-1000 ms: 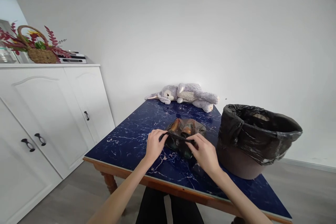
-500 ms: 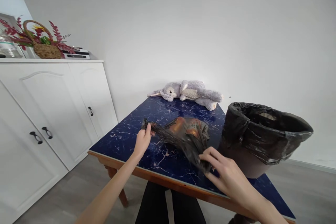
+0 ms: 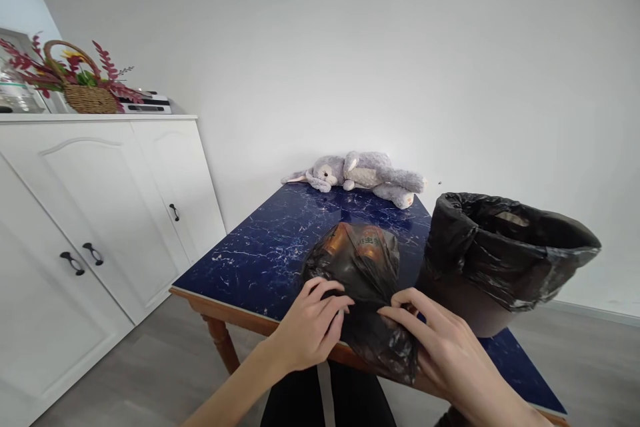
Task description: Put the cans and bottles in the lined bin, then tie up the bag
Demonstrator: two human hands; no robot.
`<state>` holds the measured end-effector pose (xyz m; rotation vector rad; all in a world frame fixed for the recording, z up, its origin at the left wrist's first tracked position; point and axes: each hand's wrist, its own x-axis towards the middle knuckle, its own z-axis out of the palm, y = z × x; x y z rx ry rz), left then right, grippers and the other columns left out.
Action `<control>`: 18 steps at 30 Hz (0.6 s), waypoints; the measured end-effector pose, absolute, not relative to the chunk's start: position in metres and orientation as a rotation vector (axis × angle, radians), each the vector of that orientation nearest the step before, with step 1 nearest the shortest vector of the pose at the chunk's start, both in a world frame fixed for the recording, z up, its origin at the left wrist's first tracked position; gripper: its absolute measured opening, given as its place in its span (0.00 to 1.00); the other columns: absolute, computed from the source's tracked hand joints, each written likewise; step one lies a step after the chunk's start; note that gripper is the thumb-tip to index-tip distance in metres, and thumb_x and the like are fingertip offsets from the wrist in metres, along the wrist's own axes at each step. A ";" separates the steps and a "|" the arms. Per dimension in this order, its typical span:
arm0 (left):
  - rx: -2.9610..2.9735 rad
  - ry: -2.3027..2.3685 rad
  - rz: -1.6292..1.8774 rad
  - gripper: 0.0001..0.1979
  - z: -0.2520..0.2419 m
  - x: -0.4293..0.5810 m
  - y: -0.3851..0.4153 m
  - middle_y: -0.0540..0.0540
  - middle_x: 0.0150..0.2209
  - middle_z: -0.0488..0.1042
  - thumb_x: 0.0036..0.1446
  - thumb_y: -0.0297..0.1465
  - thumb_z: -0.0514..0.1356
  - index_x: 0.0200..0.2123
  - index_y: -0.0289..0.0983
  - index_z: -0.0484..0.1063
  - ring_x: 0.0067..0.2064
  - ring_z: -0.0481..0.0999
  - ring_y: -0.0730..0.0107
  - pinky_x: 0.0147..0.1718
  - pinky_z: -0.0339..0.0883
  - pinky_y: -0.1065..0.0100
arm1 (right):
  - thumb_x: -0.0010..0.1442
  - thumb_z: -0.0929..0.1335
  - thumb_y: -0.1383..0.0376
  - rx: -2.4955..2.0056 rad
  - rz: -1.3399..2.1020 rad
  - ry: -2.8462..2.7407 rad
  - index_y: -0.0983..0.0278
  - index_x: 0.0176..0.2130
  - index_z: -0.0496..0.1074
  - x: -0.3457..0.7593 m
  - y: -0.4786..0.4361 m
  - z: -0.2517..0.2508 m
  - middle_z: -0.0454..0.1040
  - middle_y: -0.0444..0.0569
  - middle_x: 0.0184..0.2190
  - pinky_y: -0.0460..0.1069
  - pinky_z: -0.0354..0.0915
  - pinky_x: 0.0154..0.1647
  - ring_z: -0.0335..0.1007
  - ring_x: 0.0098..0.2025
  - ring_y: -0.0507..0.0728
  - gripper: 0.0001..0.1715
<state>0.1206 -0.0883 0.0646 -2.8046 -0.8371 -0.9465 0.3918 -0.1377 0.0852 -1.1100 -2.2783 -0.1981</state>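
A black plastic bag lies on the near part of the blue table, its loose mouth drooping over the front edge. Orange-gold, can-like items with green lettering show through the thin film at the bag's far end. My left hand is closed on the bag's near left side, fingers curled into the film. On the other side, my right hand pinches the gathered film between thumb and fingers. The fingertips of both hands are partly hidden in the folds.
At the right stands a brown trash bin lined with a black bag. A grey plush rabbit lies along the back of the blue marbled table. White cabinets on the left carry a flower basket.
My left hand has moved right and nearer, beside my right hand. The bag's left part, earlier stretched out to the left, is now drawn in and the mouth hangs toward me.
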 end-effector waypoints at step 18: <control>-2.325 -1.245 -0.988 0.25 0.102 0.125 -0.118 0.42 0.65 0.75 0.71 0.26 0.54 0.67 0.49 0.69 0.73 0.61 0.37 0.71 0.43 0.24 | 0.54 0.60 0.76 -1.173 -0.089 -2.180 0.46 0.65 0.71 0.373 -0.174 0.077 0.62 0.51 0.71 0.55 0.80 0.35 0.77 0.56 0.69 0.46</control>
